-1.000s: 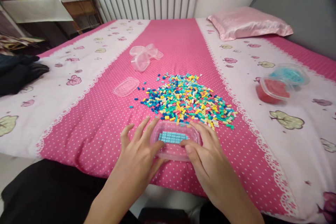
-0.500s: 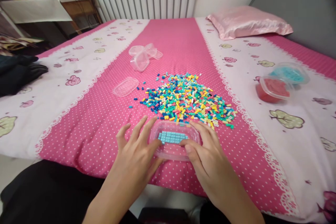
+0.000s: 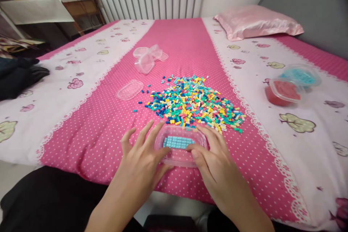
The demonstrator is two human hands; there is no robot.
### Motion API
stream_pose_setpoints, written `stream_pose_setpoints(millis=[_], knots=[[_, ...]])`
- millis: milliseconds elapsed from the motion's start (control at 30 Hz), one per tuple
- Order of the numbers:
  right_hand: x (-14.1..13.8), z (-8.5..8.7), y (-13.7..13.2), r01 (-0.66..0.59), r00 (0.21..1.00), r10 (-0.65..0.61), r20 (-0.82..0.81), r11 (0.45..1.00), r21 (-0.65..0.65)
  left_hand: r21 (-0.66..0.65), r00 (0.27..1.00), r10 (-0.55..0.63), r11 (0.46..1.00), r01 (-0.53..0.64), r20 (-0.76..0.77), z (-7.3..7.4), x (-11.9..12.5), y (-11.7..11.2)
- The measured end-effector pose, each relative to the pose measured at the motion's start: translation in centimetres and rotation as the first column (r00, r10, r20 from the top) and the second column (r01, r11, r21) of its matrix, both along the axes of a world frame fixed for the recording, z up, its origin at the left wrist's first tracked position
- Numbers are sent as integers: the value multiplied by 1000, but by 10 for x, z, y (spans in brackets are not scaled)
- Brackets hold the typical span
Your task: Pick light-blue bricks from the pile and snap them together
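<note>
What I'm watching is a clear tub [image 3: 178, 156], a shallow, rounded-oblong plastic dish sitting on the pink polka-dot bedspread [image 3: 95, 134] at the near edge of the bed, right in front of me. Through its see-through walls the dots of the cloth show, and inside lies a neat block of pale blue bricks [image 3: 179, 142], packed side by side in tidy rows across the middle of the floor, with the rest of the floor bare. My left hand [image 3: 141, 163] lies spread against the tub's left end, fingers fanned apart, two fingertips on the rim and the others resting on the cloth beside it; it is not closed around anything. My right hand [image 3: 214, 163] takes the right end between thumb and fingers, the thumb tip on the near rim just beside the blue rows and the forefinger laid along the far rim, a light clasp on the tub. Just beyond the far rim, almost touching it, spreads a loose heap of mixed bricks [image 3: 193, 103] in yellow, teal, dark blue, white and pink. A flat clear lid [image 3: 129, 90] lies to the left of the heap, and empty clear tubs [image 3: 149, 58] sit farther up. Well off to the right stand a red-filled tub [image 3: 282, 92] and a blue-filled tub [image 3: 299, 76], touching each other.
</note>
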State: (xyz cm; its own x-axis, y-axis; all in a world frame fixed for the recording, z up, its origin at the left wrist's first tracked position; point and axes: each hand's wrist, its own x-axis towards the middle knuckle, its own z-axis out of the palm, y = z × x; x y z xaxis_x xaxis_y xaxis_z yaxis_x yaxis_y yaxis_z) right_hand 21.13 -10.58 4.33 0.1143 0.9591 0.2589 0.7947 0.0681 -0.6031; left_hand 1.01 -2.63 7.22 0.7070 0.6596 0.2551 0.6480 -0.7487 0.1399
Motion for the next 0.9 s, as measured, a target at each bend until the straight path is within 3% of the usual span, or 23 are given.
stream_pose_setpoints(millis=[533,733,900], knots=[[-5,7,-2,-8,1000,7,25,999,33,26,999,33,999,-32,-27,3,-4,0],[-20,19,8,-115,989,111,93,993,34,29,999,31,999,-30,-43,0,-3,-1],[-24,17,13,-138,981,130,141,989,49,22,998,42,999,-40,-48,0,-1,-1]])
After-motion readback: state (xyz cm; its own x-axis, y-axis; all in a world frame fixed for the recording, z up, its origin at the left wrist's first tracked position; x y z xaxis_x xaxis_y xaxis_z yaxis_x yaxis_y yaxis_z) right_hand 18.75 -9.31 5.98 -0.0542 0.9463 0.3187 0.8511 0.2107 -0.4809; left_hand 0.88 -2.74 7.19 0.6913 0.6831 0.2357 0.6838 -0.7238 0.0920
